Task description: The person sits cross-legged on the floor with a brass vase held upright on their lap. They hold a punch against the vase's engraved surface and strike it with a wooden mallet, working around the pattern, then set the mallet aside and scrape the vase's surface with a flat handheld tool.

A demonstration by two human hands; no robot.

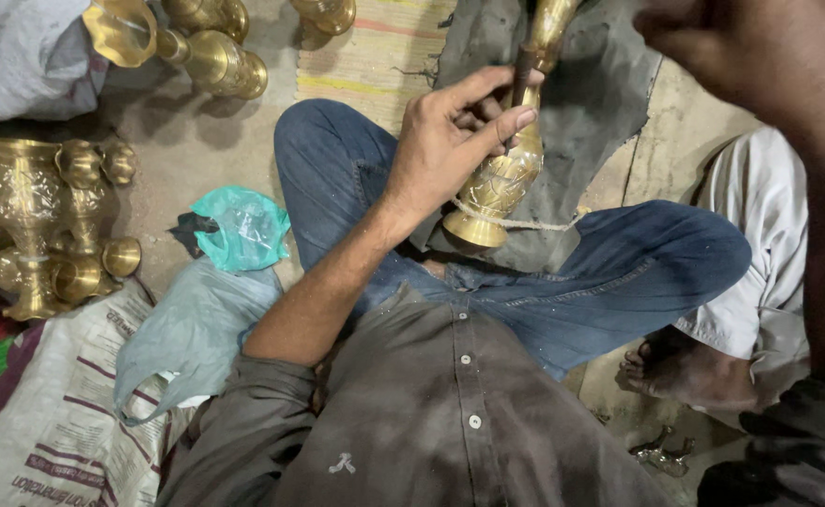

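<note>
My left hand (pixel 450 141) pinches a thin dark punch (pixel 522 75) and sets its tip against an engraved brass vase (pixel 501 183). The vase lies tilted across my lap on a dark grey cloth (pixel 591 103), between my knees in blue jeans. A pale cord (pixel 525 223) loops round the vase's foot. My right hand (pixel 741 47) is raised at the top right, blurred and dark. Its fingers look curled, but whatever they may hold is out of frame.
Brass vases lie at the top left (pixel 215 56) and stand grouped at the left (pixel 37 216). A green plastic bag (pixel 243 225), a grey bag (pixel 196 329) and a printed sack (pixel 46 422) lie beside my left knee. Another person's white-trousered leg (pixel 760 188) and bare foot (pixel 675 366) are at my right.
</note>
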